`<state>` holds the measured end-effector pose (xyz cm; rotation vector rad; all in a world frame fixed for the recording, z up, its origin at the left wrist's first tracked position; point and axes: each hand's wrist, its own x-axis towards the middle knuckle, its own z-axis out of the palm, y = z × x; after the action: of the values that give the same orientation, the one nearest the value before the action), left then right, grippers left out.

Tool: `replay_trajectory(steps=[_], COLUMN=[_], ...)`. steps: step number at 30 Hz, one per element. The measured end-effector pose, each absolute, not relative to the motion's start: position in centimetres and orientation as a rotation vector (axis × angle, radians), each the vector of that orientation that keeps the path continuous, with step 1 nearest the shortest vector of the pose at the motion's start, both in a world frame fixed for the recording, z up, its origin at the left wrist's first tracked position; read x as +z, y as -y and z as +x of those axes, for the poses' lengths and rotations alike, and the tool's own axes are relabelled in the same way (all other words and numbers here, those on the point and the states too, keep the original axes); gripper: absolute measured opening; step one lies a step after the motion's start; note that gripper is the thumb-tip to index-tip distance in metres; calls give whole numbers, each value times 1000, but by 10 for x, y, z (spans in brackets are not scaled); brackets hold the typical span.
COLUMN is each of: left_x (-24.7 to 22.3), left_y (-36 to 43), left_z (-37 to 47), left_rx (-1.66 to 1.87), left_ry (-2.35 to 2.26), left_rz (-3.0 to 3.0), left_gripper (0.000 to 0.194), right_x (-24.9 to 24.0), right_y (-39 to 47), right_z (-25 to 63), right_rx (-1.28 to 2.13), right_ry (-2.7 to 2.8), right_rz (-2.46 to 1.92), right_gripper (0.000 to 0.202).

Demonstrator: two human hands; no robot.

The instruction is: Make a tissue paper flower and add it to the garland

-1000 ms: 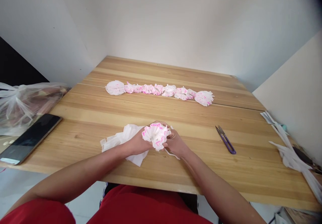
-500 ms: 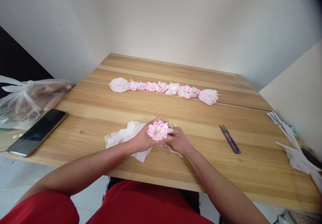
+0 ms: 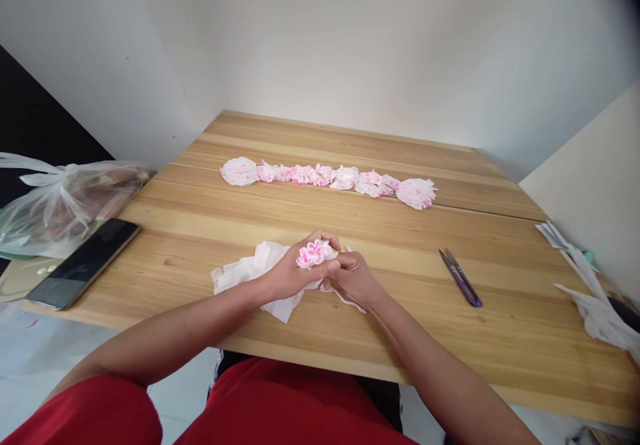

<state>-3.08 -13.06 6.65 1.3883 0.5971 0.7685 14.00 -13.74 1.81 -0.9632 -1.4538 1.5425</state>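
Flower [image 3: 316, 254], ruffled and pink-edged, above the table [image 3: 200, 231]. From the left, I observe remotely a bag [image 3: 65, 211], a phone [image 3: 85, 265] and cloth [image 3: 237, 277], partly hidden by the left hand [image 3: 294, 277], its fingers curled around the flower. The right hand [image 3: 359, 279] bends its fingers in beside it; whether they pinch it, I cannot tell. Rightward lie snips [image 3: 461, 278], then white strips [image 3: 600, 321].

A ruffled white flower [image 3: 315, 253], edged in pink, is gathered into a tight bunch and held at the near centre between the left hand [image 3: 294, 277] and the right hand [image 3: 357, 278]. Creased white sheets [image 3: 253, 268] are spread beneath, toward the left.
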Motion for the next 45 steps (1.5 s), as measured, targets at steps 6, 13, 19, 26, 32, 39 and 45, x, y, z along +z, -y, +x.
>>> replay_trajectory(steps=[6, 13, 19, 26, 32, 39, 45], left_x=[66, 63, 60, 54, 41, 32, 34], left_y=[130, 127, 126, 122, 117, 114, 115], left_z=[-32, -32, -32, -33, -32, -30, -31], left_rx=[771, 776, 828, 891, 909, 918, 873], left_ry=[-609, -600, -568, -538, -533, -525, -531], left_rz=[1525, 1601, 1687, 2030, 2251, 2388, 2446], left_gripper=[41, 41, 31, 25, 16, 14, 17], right_x=[23, 26, 21, 14, 8, -1, -9], right_y=[137, 139, 140, 137, 138, 136, 133], right_z=[139, 142, 144, 146, 148, 151, 155], right_rx=[1507, 1363, 1248, 1087, 1030, 855, 660], right_ry=[1458, 1547, 1668, 1797, 1815, 1885, 1981], right_rz=[-954, -961, -980, -971, -969, -960, -986], right_gripper=[32, 25, 31, 38, 33, 32, 27])
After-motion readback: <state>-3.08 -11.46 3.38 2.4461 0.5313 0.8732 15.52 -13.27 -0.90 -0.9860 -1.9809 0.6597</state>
